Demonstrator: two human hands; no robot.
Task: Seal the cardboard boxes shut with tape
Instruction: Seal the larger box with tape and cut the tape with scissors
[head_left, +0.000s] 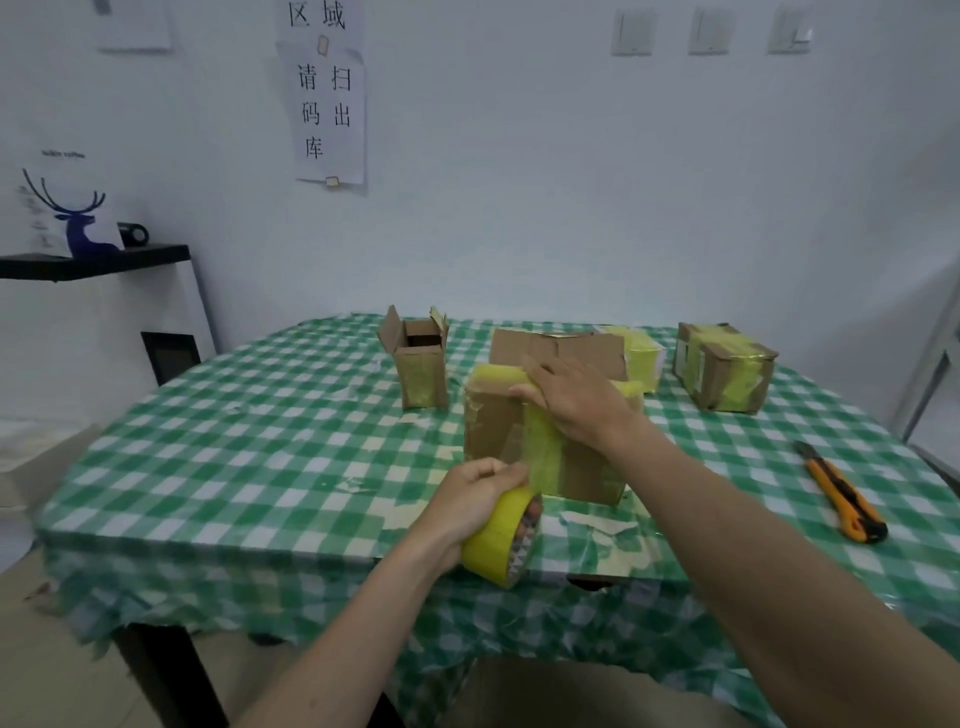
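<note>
Yellow tape is drawn in a strip from the roll up the near face of the cardboard box and over its top edge. The roll is gripped by the left hand, fingers curled round it, just off the box's lower front corner at the near side of the checked table. The strip is pressed onto the top of the box by the right hand, which lies flat with fingers extended and holds nothing.

Step judged in hand: laying and smoothing a band of tape over the closed flaps.

Next move (judgement only): the strip must be severed near the roll; the orange utility knife lies well apart to the right, so the right hand would have to be freed first.

Other boxes noted: one small open box behind, untaped on top; a taped box at far right; further cardboard directly behind the working box (state unclear).
</note>
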